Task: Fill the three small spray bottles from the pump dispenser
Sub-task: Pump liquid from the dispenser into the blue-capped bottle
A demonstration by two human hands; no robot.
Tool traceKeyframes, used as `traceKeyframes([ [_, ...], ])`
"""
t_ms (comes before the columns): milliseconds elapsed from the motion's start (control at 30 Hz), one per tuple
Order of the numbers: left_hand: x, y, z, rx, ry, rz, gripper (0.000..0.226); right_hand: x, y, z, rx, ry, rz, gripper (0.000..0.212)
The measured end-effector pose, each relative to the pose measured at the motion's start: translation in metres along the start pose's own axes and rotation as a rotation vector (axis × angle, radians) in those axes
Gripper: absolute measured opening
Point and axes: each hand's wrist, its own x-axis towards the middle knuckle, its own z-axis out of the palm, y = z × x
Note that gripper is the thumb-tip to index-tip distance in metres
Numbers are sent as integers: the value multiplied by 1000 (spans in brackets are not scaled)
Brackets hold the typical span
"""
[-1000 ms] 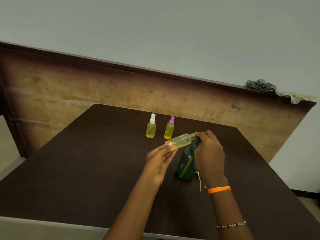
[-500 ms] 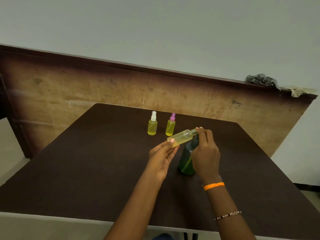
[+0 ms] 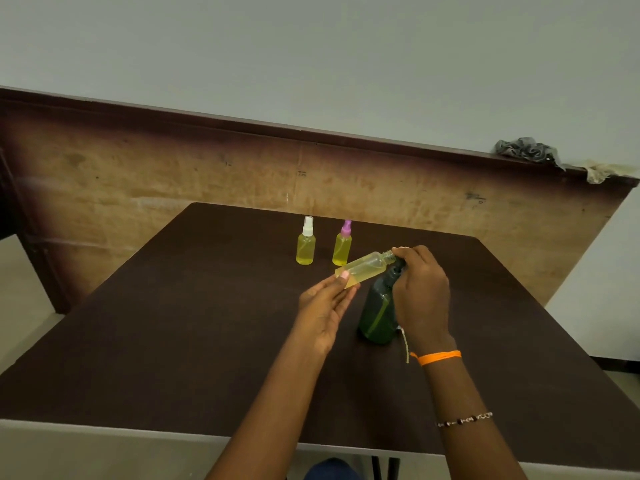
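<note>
Two small spray bottles of yellow liquid stand capped near the table's far edge: a white-capped bottle (image 3: 305,244) and a purple-capped bottle (image 3: 342,245). My left hand (image 3: 325,306) holds a third, uncapped small bottle (image 3: 365,268) by its base, tilted with its open neck toward the pump head. The bottle is partly filled with yellow liquid. My right hand (image 3: 420,292) is curled over the top of the dark green pump dispenser (image 3: 379,313), which stands on the table. The pump head is mostly hidden under my fingers. A white cap with its tube (image 3: 404,342) shows beside my right wrist.
The dark brown table (image 3: 173,341) ends at a pale front edge below my arms. A worn wooden board (image 3: 138,188) stands behind the table. Crumpled cloths (image 3: 526,152) lie on the board's top edge at the right.
The view shifted slightly. Both hands, the tilted small bottle and the dispenser keep nearly the same pose; the right hand stays on the pump head.
</note>
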Motion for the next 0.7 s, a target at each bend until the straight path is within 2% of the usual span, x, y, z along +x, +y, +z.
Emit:
traceKeyframes([
  [67, -1, -1, 0, 0, -4, -2, 12, -3, 0, 0, 4, 2, 31, 35],
  [233, -1, -2, 2, -9, 8, 5, 16, -13, 7, 9, 21, 43, -65, 44],
  [333, 0, -1, 1, -17, 8, -3, 19, -7, 5, 7, 16, 54, -77, 43],
  [500, 1, -3, -1, -29, 9, -9, 11, -8, 5, 10, 32, 75, -80, 42],
  [700, 4, -4, -2, -26, 17, -7, 16, -11, 9, 20, 33, 123, -95, 37],
])
